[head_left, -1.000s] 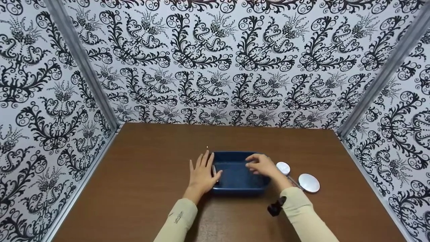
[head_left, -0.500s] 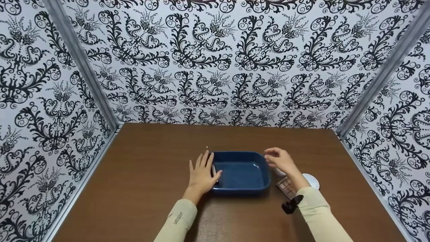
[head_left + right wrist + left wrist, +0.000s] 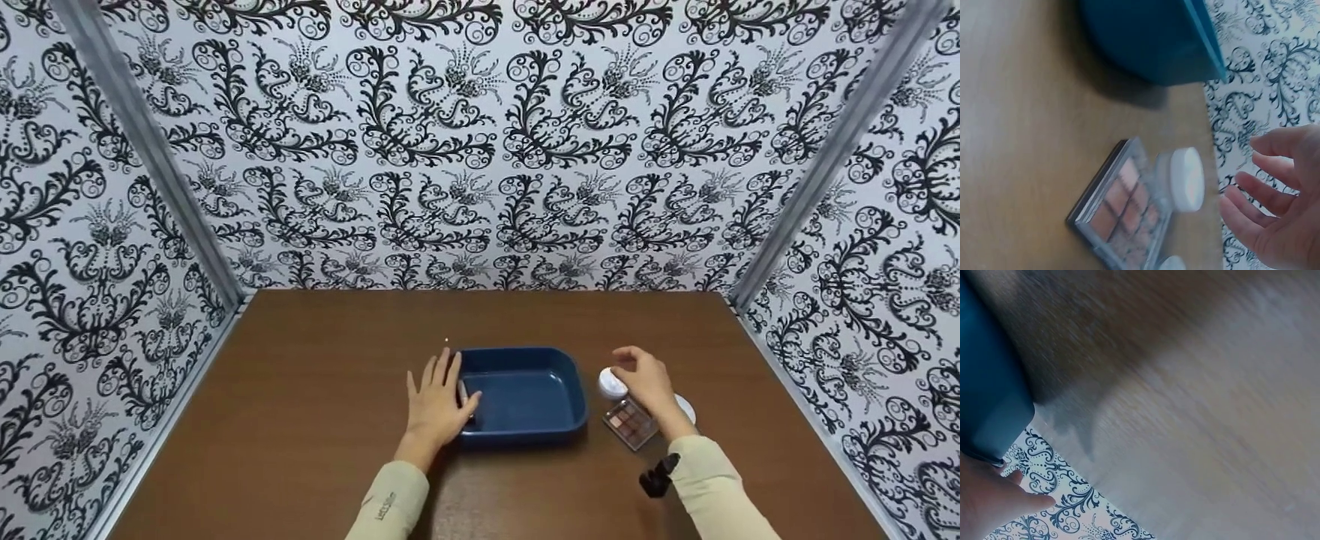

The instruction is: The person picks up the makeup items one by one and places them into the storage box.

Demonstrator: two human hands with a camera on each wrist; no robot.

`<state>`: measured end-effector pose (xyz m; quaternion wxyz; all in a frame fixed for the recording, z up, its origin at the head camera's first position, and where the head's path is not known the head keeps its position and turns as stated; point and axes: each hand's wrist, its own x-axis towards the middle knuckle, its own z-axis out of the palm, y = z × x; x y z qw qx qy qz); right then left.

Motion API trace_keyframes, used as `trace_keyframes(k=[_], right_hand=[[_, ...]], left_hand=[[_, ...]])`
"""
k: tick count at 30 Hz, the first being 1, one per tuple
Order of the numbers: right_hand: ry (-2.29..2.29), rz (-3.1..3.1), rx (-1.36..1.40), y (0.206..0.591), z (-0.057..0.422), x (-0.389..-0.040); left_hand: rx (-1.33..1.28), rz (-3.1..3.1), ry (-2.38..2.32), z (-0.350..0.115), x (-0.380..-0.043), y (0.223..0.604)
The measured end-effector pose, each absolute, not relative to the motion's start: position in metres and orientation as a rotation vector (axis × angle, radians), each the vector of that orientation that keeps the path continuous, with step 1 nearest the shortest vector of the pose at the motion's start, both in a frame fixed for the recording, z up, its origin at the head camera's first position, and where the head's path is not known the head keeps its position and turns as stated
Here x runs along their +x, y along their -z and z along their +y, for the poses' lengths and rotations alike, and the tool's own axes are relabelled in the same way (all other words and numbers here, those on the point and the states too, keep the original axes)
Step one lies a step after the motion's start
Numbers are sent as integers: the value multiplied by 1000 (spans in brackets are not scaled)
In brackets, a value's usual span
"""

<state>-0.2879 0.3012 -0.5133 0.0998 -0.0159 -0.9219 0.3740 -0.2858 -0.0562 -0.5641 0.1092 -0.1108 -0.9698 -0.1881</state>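
My left hand (image 3: 436,409) rests on the left rim of a blue rectangular dish (image 3: 529,435), fingers straight. Under its thumb, a slim light-and-dark tube (image 3: 464,392) shows inside the dish, partly hidden. To the right of the dish, my right hand (image 3: 649,386) hovers with loosely bent fingers beside a small jar with a white lid (image 3: 611,384). In the right wrist view that hand (image 3: 1280,197) holds nothing and stands apart from the jar (image 3: 1188,180). An eyeshadow palette (image 3: 630,424) with a clear cover lies just in front of the jar.
A round white disc (image 3: 685,409) lies behind my right wrist, mostly hidden. The brown table (image 3: 322,390) is bounded by patterned walls (image 3: 465,187) at the back and sides, with grey metal posts (image 3: 832,161) at the corners.
My right hand has moved right, from over the dish to beside the jar, uncovering the palette. The left hand stays on the dish rim. The head view has shifted slightly.
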Motion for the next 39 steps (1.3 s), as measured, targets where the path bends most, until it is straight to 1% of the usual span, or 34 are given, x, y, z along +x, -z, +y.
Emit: trace_keyframes(k=[19,27,39], right_hand=[[-773,-2873,-50,544,305,-294],[-647,-2895,-43,540,304,-297],[-515,-2953,4,539,300,-296]], left_hand=[[-329,-2893,531,-55,-295,557],[-339,-2887,538,-53,-301,556],[-325,-2916,525,-53,-291,558]])
